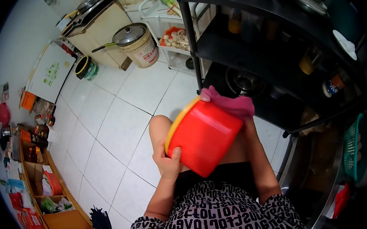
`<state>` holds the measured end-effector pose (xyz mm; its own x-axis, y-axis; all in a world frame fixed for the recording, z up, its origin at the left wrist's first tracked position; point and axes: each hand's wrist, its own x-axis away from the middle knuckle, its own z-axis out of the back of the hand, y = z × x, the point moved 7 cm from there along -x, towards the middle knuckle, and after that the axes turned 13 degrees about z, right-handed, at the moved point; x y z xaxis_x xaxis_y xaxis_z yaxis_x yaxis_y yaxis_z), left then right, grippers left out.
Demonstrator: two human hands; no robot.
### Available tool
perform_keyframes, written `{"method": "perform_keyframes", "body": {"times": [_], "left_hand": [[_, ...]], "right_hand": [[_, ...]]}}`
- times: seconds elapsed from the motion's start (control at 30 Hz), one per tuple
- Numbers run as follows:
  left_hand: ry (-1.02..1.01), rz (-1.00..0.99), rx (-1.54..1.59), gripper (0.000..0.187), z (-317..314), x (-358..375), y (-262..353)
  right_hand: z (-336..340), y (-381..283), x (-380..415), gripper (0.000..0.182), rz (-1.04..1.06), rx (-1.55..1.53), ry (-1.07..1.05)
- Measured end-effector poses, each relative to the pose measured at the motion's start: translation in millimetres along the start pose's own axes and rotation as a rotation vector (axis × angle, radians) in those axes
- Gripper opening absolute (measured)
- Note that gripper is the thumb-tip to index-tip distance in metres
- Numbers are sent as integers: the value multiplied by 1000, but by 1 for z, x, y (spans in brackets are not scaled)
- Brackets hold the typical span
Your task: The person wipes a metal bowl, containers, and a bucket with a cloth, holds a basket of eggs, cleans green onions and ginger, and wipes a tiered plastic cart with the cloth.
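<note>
You are holding a smooth red plastic tub with a yellow rim, tilted over your lap. Your left hand is gripping its lower edge, fingers clamped on the wall. Your right hand is pressing a soft pink cloth against its upper side, fingers closed on the cloth. White tiled floor is lying open leftward; a black shelf is crowding the right.
</note>
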<state>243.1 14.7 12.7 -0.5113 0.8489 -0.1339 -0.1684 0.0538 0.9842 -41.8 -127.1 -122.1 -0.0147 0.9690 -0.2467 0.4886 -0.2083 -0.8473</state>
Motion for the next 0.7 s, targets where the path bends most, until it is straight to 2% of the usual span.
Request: {"method": "perform_keyframes", "body": {"times": [0.03, 0.1, 0.13, 0.2, 0.23, 0.27, 0.3, 0.33, 0.37, 0.4, 0.47, 0.57, 0.6, 0.63, 0.67, 0.7], "left_hand": [[3, 0, -3, 44, -3, -4, 8], [15, 289, 285, 43, -9, -17, 6], [-52, 444, 561, 40, -23, -20, -8], [-73, 481, 520, 40, -30, -27, -16], [-36, 584, 635, 40, -38, -25, -13], [16, 683, 756, 41, -46, -23, -9], [-48, 685, 753, 43, -48, -23, -12], [2, 669, 759, 44, -51, -21, 0], [51, 652, 765, 46, -57, -19, 12], [47, 652, 766, 46, -62, -15, 0], [43, 507, 825, 52, -64, -8, -27], [37, 510, 731, 55, -70, 9, -20], [40, 508, 684, 58, -70, 10, -22], [40, 511, 680, 58, -66, 10, -26], [8, 609, 713, 57, -64, 11, -35], [-28, 706, 748, 57, -66, 13, -41]], "right_hand": [[-8, 0, 4, 38, -2, -3, -1], [-20, 1, 16, 37, -30, -484, 227], [-19, -10, 20, 37, -26, -487, 229], [-31, -36, 25, 38, 40, 1184, -440], [-39, -41, 26, 38, 44, 1185, -435], [-48, -56, 25, 34, 170, 899, -198], [-53, -74, 26, 31, 286, 604, 30], [-95, -120, 26, 29, 524, 1172, -247], [-112, -131, 30, 29, 525, 1174, -244], [-137, -140, 39, 31, 613, 946, -288], [-157, -142, 49, 32, 697, 716, -328], [-171, -137, 42, 41, 761, 898, -341], [-174, -159, 30, 43, 939, 849, -230], [-163, -173, 5, 44, 737, 618, 49], [-152, -182, -12, 46, 593, 309, 344], [-136, -159, -20, 47, 303, 86, 522]]}}
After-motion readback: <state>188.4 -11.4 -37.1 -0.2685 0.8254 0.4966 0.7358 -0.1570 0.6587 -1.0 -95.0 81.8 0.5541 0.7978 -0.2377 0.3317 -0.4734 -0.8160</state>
